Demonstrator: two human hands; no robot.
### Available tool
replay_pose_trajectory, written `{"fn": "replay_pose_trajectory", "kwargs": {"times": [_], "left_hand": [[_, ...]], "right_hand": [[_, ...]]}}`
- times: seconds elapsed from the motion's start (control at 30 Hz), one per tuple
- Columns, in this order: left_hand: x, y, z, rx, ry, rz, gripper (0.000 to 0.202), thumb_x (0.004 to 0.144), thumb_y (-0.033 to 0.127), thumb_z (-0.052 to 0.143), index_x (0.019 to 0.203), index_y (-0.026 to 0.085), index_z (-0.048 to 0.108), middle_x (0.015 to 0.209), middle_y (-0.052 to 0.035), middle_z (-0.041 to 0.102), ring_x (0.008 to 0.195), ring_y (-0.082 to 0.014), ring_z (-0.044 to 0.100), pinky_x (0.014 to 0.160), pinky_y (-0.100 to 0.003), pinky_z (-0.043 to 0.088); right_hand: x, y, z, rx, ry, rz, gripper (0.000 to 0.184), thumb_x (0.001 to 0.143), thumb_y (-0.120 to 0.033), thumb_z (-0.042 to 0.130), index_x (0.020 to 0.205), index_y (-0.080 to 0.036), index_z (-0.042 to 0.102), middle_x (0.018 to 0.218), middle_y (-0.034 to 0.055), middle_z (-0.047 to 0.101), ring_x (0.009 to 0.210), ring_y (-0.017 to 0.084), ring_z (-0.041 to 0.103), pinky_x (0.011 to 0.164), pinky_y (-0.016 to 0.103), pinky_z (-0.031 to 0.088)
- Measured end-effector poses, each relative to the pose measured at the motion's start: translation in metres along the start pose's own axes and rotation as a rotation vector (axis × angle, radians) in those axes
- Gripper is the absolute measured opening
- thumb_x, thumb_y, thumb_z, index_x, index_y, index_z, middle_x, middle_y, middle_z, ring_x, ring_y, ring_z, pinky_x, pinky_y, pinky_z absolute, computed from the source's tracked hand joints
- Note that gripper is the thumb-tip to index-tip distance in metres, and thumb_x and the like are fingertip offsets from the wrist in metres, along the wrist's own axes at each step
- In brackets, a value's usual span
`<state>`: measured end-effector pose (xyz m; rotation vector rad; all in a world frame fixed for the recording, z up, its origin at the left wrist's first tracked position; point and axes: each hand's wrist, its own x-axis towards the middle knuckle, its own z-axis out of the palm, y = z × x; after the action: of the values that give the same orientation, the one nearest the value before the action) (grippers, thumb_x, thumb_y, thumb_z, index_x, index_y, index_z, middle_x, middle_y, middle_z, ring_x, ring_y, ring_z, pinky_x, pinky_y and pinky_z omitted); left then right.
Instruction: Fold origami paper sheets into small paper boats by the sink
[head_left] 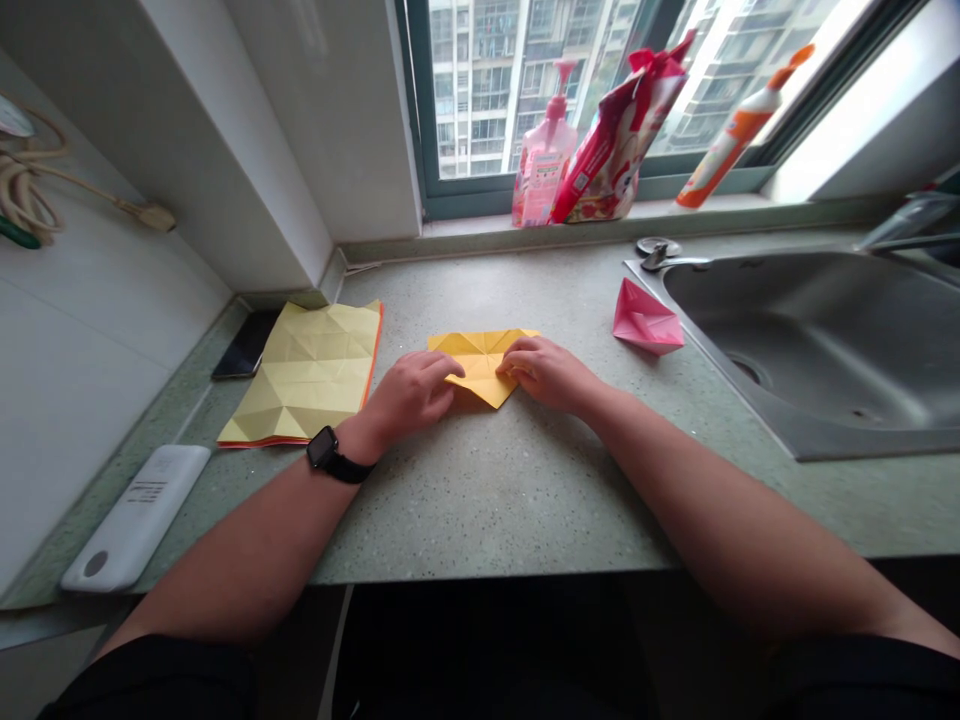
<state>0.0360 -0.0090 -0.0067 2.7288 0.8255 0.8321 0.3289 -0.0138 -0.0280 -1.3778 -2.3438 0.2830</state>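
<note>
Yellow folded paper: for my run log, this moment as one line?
left hand: on yellow folded paper | right hand: same | paper: flat on countertop | pink folded paper: beside sink

Bare counter lies open toward the near edge; creased sheet flanks left; sink blocks right.

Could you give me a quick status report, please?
Left hand, right hand pressing folded yellow paper on speckled green countertop. Pink folded paper apart, nothing obstructing.

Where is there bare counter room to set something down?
Bare: the counter strip nearer than left hand and right hand; also between folded yellow paper and window ledge. Crowded: creased sheet, phone, white device at left; pink paper beside the sink.
</note>
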Motion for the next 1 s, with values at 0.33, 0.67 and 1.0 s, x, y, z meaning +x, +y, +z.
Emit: {"fn": "replay_pose_trajectory", "kwargs": {"times": [0.33,0.67,1.0], "left_hand": [[0.002,0.003,0.0,0.138,0.128,-0.155,0.011,0.097,0.021,0.072,0.094,0.022,0.061,0.109,-0.0078,0.062,0.104,-0.0262,0.059,0.094,-0.044,0.054],[0.004,-0.001,0.012,0.12,-0.037,-0.084,0.008,0.103,0.021,0.067,0.099,0.022,0.074,0.105,-0.0054,0.077,0.1,-0.024,0.068,0.092,-0.041,0.052],[0.001,0.0,0.013,0.067,-0.141,-0.02,0.012,0.104,0.025,0.068,0.109,0.023,0.079,0.122,-0.0074,0.08,0.11,-0.0258,0.073,0.102,-0.046,0.056]], "right_hand": [[-0.003,-0.013,-0.002,0.082,-0.045,-0.169,0.009,0.097,-0.027,0.075,0.101,-0.028,0.083,0.116,0.0075,0.077,0.107,0.023,0.07,0.099,0.041,0.056],[-0.004,-0.016,0.002,0.055,-0.036,-0.172,0.012,0.095,-0.028,0.078,0.106,-0.028,0.083,0.116,0.0074,0.076,0.107,0.025,0.07,0.098,0.042,0.056],[-0.004,-0.018,0.005,0.072,-0.006,-0.135,0.044,0.094,-0.012,0.074,0.133,-0.034,0.078,0.134,0.007,0.076,0.122,0.027,0.07,0.108,0.046,0.057]]}}
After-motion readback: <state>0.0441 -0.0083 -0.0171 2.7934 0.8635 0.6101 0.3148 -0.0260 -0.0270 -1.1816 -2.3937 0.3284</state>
